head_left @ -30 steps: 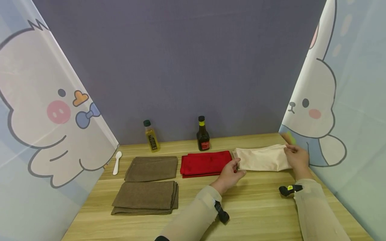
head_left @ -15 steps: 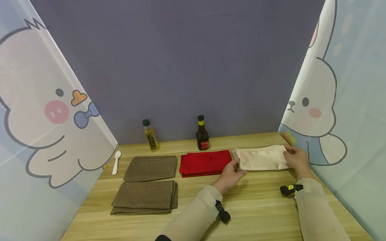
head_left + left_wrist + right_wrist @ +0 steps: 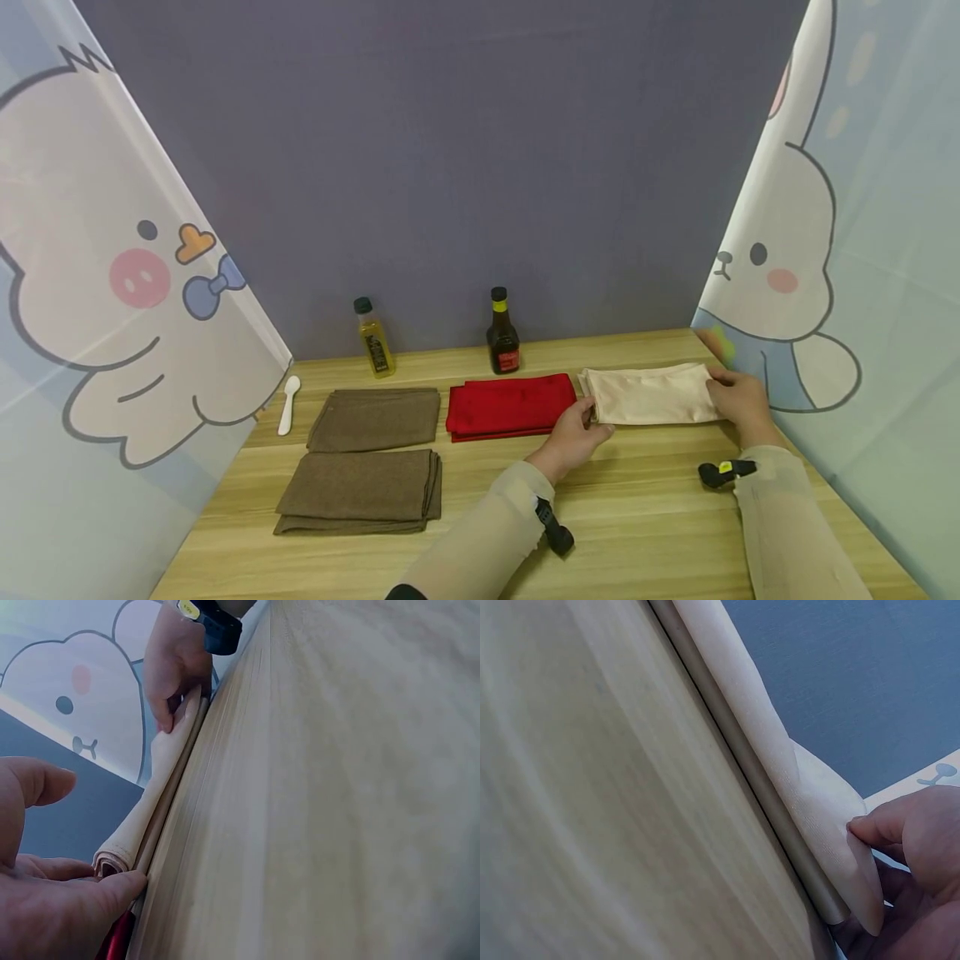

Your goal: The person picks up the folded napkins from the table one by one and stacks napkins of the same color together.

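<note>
A folded cream cloth (image 3: 651, 396) lies on the table at the right in the head view. My right hand (image 3: 738, 402) pinches its right edge. In the right wrist view the edge of the cream cloth (image 3: 810, 795) is raised between thumb and fingers of my right hand (image 3: 922, 862). My left hand (image 3: 570, 437) is at the left edge of the cream cloth, fingertips against its folded layers. In the left wrist view one digit of the left hand (image 3: 45, 900) stands apart from the cloth.
A folded red cloth (image 3: 512, 407) lies beside the left hand. Two folded brown cloths (image 3: 382, 421) (image 3: 356, 492) lie farther left, with a white spoon (image 3: 288, 404). An oil bottle (image 3: 376, 342) and a dark sauce bottle (image 3: 503, 333) stand at the back, before the grey wall (image 3: 450, 167).
Both hands stay at the two ends of the cream cloth. Its raised far right edge has sunk slightly; the view has shifted a little.
</note>
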The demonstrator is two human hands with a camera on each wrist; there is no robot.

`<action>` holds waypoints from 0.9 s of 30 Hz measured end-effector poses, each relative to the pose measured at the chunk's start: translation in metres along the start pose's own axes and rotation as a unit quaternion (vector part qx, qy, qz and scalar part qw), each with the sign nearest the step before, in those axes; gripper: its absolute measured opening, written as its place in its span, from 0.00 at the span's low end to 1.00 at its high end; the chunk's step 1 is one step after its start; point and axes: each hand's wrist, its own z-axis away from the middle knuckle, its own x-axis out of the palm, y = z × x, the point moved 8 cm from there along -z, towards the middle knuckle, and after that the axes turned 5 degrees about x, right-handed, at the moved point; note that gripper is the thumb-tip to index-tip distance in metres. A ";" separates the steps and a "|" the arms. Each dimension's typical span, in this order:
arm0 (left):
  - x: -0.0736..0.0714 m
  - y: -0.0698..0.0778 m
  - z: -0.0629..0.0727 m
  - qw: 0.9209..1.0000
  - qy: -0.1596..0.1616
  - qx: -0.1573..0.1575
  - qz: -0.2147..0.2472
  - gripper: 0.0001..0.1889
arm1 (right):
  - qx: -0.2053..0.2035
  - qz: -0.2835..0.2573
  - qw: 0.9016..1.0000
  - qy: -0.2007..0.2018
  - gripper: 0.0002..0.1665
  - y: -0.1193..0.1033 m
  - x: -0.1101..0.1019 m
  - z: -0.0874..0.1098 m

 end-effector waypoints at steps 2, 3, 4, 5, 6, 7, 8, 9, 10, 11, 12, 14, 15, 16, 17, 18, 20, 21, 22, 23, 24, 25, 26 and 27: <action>0.001 0.000 0.000 1.000 -0.001 0.002 0.005 0.37 | -0.002 0.000 1.000 -0.001 0.28 -0.001 0.000 0.000; 0.001 0.000 0.000 1.000 -0.002 0.002 0.008 0.37 | -0.003 -0.001 1.000 -0.002 0.29 -0.001 0.001 0.000; 0.001 0.000 0.000 1.000 -0.002 0.001 0.008 0.37 | -0.004 -0.002 1.000 -0.003 0.29 -0.001 0.001 0.000; 0.001 -0.001 0.000 1.000 -0.001 -0.001 0.008 0.37 | -0.006 -0.002 1.000 -0.004 0.29 -0.001 0.001 0.001; 0.001 -0.001 0.000 1.000 -0.001 -0.002 0.007 0.37 | -0.007 -0.003 1.000 -0.005 0.30 -0.001 0.001 0.001; 0.000 -0.002 0.000 1.000 0.000 -0.004 0.006 0.37 | -0.009 -0.003 1.000 -0.006 0.30 -0.001 0.002 0.000; 0.001 -0.002 0.000 1.000 -0.001 -0.005 0.007 0.37 | -0.010 -0.004 1.000 -0.007 0.30 -0.001 0.002 0.000; 0.001 -0.003 0.000 1.000 -0.001 -0.006 0.007 0.37 | -0.011 -0.004 1.000 -0.009 0.31 -0.001 0.002 0.000; 0.001 -0.003 -0.001 1.000 -0.003 -0.005 0.009 0.37 | -0.012 -0.003 1.000 -0.010 0.31 -0.001 0.002 0.000; 0.002 -0.003 -0.001 1.000 -0.006 -0.004 0.010 0.37 | -0.011 -0.004 1.000 -0.012 0.32 -0.001 0.002 0.000; 0.002 -0.002 -0.001 1.000 -0.009 -0.004 0.010 0.37 | -0.010 -0.005 1.000 -0.015 0.32 0.000 0.003 -0.001; 0.003 -0.002 -0.001 1.000 -0.013 -0.002 0.012 0.37 | -0.006 -0.009 1.000 -0.021 0.32 0.000 0.003 0.000; 0.003 -0.002 0.000 1.000 -0.015 -0.001 0.011 0.37 | -0.004 -0.009 1.000 -0.023 0.33 0.000 0.004 0.000; 0.003 -0.002 0.000 1.000 -0.016 -0.001 0.011 0.37 | -0.001 -0.010 1.000 -0.026 0.33 0.000 0.004 0.000; 0.003 -0.002 -0.001 1.000 -0.017 0.000 0.010 0.37 | 0.001 -0.011 1.000 -0.029 0.34 0.001 0.004 0.000; 0.004 -0.002 -0.001 1.000 -0.017 0.002 0.012 0.37 | 0.004 -0.011 0.999 -0.032 0.34 0.001 0.004 0.000; 0.003 -0.001 -0.001 1.000 -0.016 0.007 0.016 0.37 | 0.008 -0.014 0.999 -0.037 0.35 0.001 0.005 0.000; 0.004 0.000 -0.001 1.000 -0.016 0.009 0.018 0.37 | 0.010 -0.014 0.999 -0.040 0.35 0.002 0.005 -0.001; 0.004 0.000 -0.002 1.000 -0.017 0.012 0.022 0.37 | 0.012 -0.016 0.999 -0.043 0.36 0.002 0.005 -0.001; 0.004 0.001 -0.002 0.999 -0.018 0.015 0.025 0.37 | 0.013 -0.018 0.999 -0.045 0.36 0.002 0.006 -0.001; 0.004 0.002 -0.002 0.999 -0.018 0.017 0.028 0.37 | 0.015 -0.021 0.999 -0.048 0.37 0.003 0.006 -0.001; 0.004 0.002 -0.002 0.999 -0.018 0.018 0.029 0.37 | 0.016 -0.024 0.998 -0.050 0.37 0.003 0.006 -0.002; 0.004 0.002 -0.001 0.999 -0.018 0.019 0.030 0.37 | 0.016 -0.025 0.998 -0.051 0.37 0.004 0.006 -0.002; 0.004 0.002 -0.001 0.999 -0.017 0.020 0.030 0.37 | 0.016 -0.024 0.998 -0.051 0.37 0.004 0.007 -0.003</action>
